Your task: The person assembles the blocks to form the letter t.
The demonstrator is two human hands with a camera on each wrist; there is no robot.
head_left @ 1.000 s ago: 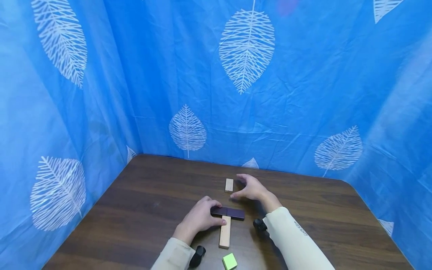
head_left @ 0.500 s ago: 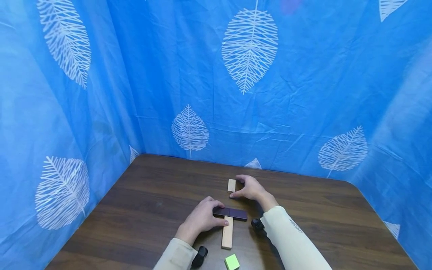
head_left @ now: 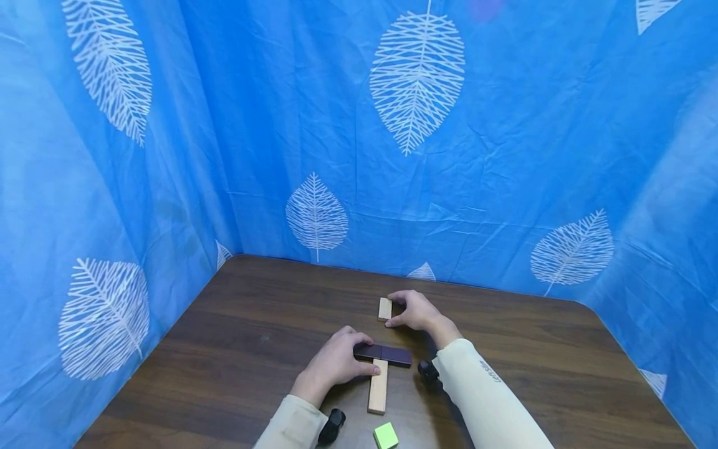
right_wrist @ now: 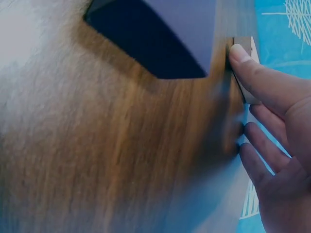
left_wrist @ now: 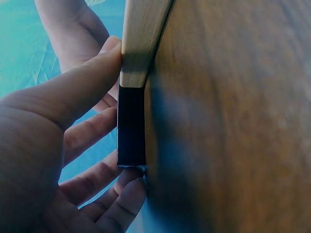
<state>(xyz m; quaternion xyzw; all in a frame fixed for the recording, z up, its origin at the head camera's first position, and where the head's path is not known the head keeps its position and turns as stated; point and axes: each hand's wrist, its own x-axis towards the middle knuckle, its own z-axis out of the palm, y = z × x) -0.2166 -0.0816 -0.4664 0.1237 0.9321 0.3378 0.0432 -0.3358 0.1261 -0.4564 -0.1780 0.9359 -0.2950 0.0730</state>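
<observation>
Two dark purple rectangular blocks lie end to end, the right one (head_left: 396, 357) in full view and the left one (left_wrist: 131, 126) partly under my left hand (head_left: 335, 362). A long pale wooden block (head_left: 378, 394) meets them at their seam, making a T. My left thumb rests on the wooden block near that seam, while the fingers curl round the left purple block. Farther back, my right hand (head_left: 417, 312) pinches a shorter-looking pale wooden block (head_left: 384, 308) between thumb and fingers; in the right wrist view its thumb presses the near end.
A lime green cube (head_left: 386, 435) sits near the front, below the long wooden block. The brown wooden table (head_left: 252, 349) is bordered by a blue curtain (head_left: 359, 218) with white leaf prints. Each sleeve has a black wrist device, the left one (head_left: 331, 427) close to the cube.
My right thumb and fingers have closed onto the ends of the far wooden block. The left hand and other blocks keep their places; the head view has shifted slightly.
</observation>
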